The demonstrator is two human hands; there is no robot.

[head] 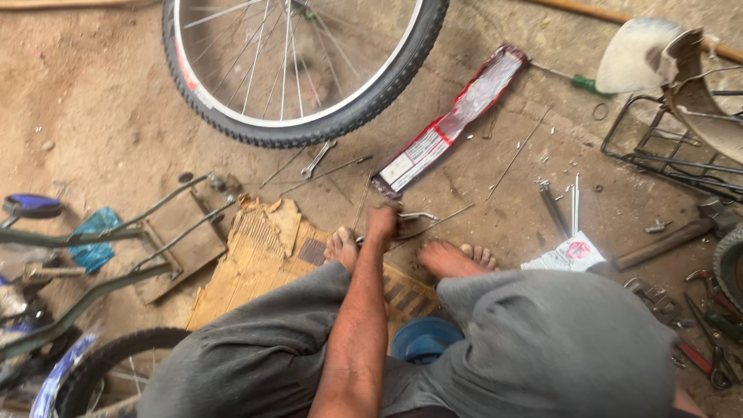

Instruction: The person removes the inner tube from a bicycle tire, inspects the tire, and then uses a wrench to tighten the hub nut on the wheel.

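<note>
My left hand [382, 222] reaches forward between my knees and is closed around a thin bent metal piece [418, 217] on the ground, just ahead of my bare feet [449, 257]. The hand is blurred, so what the piece is stays unclear. Loose spokes [329, 170] and a small wrench [318, 158] lie just beyond it. A red and clear spoke packet [449, 124] rests on the dirt to the upper right. A spoked bicycle wheel [294, 70] with a black tyre lies at the top. My right hand is out of sight.
Torn cardboard [267, 255] lies under my left foot. A green bicycle frame [93, 267] and another tyre are at the left. At the right are a hammer [669, 238], a wire rack [673, 151], pliers [712, 360], a green-handled screwdriver [582, 80] and a white packet [569, 253]. A blue stool [424, 338] sits under me.
</note>
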